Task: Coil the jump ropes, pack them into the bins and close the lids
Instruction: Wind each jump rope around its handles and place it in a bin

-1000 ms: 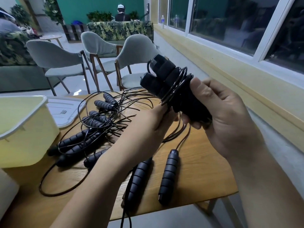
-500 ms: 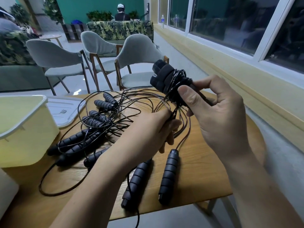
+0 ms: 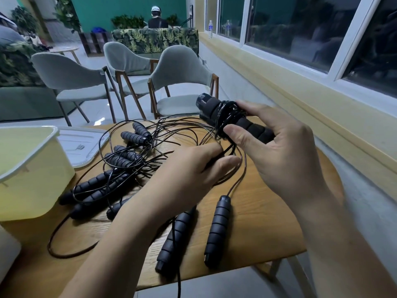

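My right hand (image 3: pixel 277 151) grips a pair of black foam handles (image 3: pixel 217 110) held together above the table, with thin black cord wound round them. My left hand (image 3: pixel 193 168) is just below, its fingers curled round the loose cord that runs up to the bundle. Several more jump ropes (image 3: pixel 120 164) lie tangled on the wooden table (image 3: pixel 268 229). Two handles (image 3: pixel 217 229) lie near the front edge. An open pale yellow bin (image 3: pixel 32 168) stands at the left, and a white lid (image 3: pixel 81 145) lies flat behind it.
A second white container's corner (image 3: pixel 6 250) shows at the bottom left. Grey chairs (image 3: pixel 178 76) stand behind the table. A yellow wall with windows (image 3: pixel 300 39) runs along the right. A person (image 3: pixel 156 18) sits far back behind a sofa.
My right hand has lowered and tilted the handle bundle flatter, toward the table. My left hand has drawn the cord in under the bundle.
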`<action>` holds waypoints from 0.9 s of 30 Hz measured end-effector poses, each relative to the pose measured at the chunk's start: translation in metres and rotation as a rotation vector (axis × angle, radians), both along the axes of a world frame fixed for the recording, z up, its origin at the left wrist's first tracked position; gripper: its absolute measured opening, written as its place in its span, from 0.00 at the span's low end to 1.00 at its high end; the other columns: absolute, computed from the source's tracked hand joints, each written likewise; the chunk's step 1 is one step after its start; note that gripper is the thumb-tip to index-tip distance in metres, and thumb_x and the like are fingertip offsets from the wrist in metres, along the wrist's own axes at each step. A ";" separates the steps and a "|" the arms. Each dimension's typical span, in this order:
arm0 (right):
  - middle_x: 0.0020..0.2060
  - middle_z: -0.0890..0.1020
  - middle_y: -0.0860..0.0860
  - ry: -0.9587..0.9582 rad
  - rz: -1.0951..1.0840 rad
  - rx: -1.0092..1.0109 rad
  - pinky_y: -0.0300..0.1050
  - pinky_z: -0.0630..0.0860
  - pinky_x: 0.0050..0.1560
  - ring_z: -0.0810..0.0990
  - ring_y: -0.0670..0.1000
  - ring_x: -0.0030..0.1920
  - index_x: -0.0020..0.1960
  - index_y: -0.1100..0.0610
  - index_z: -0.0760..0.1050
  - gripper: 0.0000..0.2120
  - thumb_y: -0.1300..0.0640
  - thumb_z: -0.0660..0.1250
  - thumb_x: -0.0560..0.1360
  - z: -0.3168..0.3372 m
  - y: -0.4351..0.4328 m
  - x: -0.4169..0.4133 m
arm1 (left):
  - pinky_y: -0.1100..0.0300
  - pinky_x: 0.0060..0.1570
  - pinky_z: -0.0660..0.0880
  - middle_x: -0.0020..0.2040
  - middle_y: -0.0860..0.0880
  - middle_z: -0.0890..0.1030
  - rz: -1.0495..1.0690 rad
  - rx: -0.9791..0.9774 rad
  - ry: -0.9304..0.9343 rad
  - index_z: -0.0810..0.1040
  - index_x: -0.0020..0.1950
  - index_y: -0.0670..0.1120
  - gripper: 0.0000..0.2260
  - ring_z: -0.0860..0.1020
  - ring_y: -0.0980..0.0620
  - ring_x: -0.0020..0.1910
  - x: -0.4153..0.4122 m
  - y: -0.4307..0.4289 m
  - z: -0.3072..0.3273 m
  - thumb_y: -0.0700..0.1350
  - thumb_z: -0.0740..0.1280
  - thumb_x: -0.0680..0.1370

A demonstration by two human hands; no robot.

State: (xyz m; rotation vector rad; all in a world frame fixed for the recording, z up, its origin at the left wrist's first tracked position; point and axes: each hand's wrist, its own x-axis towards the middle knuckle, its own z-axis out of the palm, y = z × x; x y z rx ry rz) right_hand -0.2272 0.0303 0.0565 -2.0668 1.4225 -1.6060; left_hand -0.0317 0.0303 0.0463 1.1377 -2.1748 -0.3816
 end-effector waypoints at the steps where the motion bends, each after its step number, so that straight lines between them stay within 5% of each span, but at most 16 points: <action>1: 0.60 0.85 0.45 0.016 -0.011 0.000 0.38 0.79 0.60 0.83 0.43 0.59 0.73 0.48 0.81 0.23 0.44 0.76 0.79 -0.001 -0.002 -0.001 | 0.51 0.34 0.71 0.30 0.51 0.74 -0.004 -0.005 -0.008 0.72 0.40 0.48 0.20 0.73 0.52 0.32 0.001 -0.001 0.001 0.61 0.64 0.84; 6: 0.61 0.84 0.41 0.130 -0.050 0.121 0.45 0.80 0.61 0.82 0.43 0.59 0.73 0.43 0.81 0.25 0.40 0.76 0.78 -0.008 -0.007 -0.006 | 0.54 0.35 0.72 0.32 0.54 0.78 0.003 -0.028 0.008 0.81 0.45 0.51 0.12 0.76 0.56 0.34 0.008 -0.004 0.002 0.56 0.69 0.84; 14: 0.55 0.86 0.36 0.248 0.126 0.401 0.38 0.74 0.53 0.81 0.37 0.58 0.67 0.36 0.83 0.19 0.34 0.68 0.79 -0.005 -0.002 -0.005 | 0.67 0.36 0.70 0.36 0.59 0.80 0.002 -0.171 0.151 0.86 0.47 0.49 0.12 0.78 0.60 0.36 0.026 -0.007 0.012 0.57 0.75 0.78; 17: 0.45 0.87 0.35 0.215 0.305 0.528 0.36 0.75 0.46 0.84 0.37 0.48 0.60 0.37 0.86 0.17 0.34 0.62 0.82 0.000 0.004 -0.002 | 0.56 0.37 0.78 0.38 0.54 0.83 -0.027 -0.133 0.265 0.86 0.45 0.49 0.10 0.82 0.52 0.38 0.032 -0.007 0.015 0.54 0.78 0.72; 20: 0.36 0.83 0.53 0.158 0.476 0.599 0.44 0.77 0.39 0.81 0.43 0.36 0.48 0.56 0.85 0.27 0.36 0.59 0.84 0.003 0.007 -0.003 | 0.46 0.36 0.77 0.37 0.47 0.83 -0.057 -0.056 0.355 0.86 0.45 0.51 0.11 0.80 0.43 0.36 0.038 -0.007 0.014 0.55 0.81 0.71; 22: 0.34 0.81 0.59 0.147 0.535 0.616 0.38 0.71 0.35 0.77 0.45 0.32 0.44 0.63 0.81 0.31 0.36 0.58 0.84 0.007 0.009 -0.005 | 0.40 0.39 0.77 0.38 0.42 0.84 -0.094 -0.032 0.395 0.86 0.45 0.51 0.10 0.80 0.37 0.39 0.042 -0.009 0.012 0.56 0.80 0.73; 25: 0.34 0.83 0.52 0.148 0.628 0.631 0.31 0.69 0.36 0.78 0.40 0.34 0.46 0.56 0.86 0.23 0.39 0.62 0.83 0.015 0.014 -0.007 | 0.35 0.42 0.77 0.40 0.37 0.83 -0.166 0.059 0.444 0.87 0.47 0.48 0.08 0.78 0.30 0.41 0.048 -0.012 0.008 0.52 0.78 0.76; 27: 0.36 0.86 0.47 0.080 0.705 0.657 0.29 0.72 0.37 0.82 0.41 0.36 0.52 0.50 0.89 0.14 0.43 0.68 0.81 0.019 0.018 -0.007 | 0.46 0.40 0.75 0.40 0.39 0.83 -0.223 0.147 0.480 0.86 0.48 0.43 0.08 0.79 0.35 0.40 0.050 -0.014 0.006 0.48 0.77 0.77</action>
